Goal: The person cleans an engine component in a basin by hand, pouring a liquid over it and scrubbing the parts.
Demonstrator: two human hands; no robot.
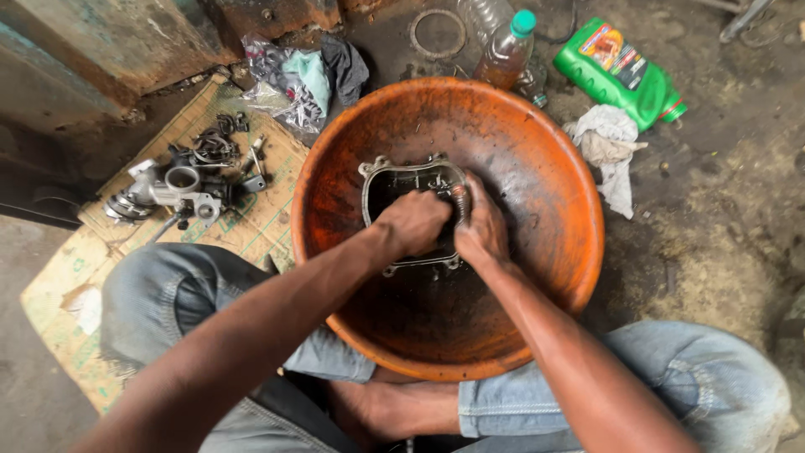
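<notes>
A grey metal engine cover (402, 178) lies in the middle of a big orange basin (545, 159) whose bottom is dark with dirty liquid. My left hand (413, 222) is closed on the cover's middle, hiding its inside. My right hand (481, 228) grips a small brush or coiled part against the cover's right edge. Both forearms reach in from the lower edge of the view, over my knees in blue jeans.
A carburettor and loose small parts (186, 186) sit on flattened cardboard (268, 220) at the left. Behind the basin stand a plastic bottle with a teal cap (506, 52), a green oil jug (620, 72), a white rag (610, 144) and a plastic bag of parts (289, 80).
</notes>
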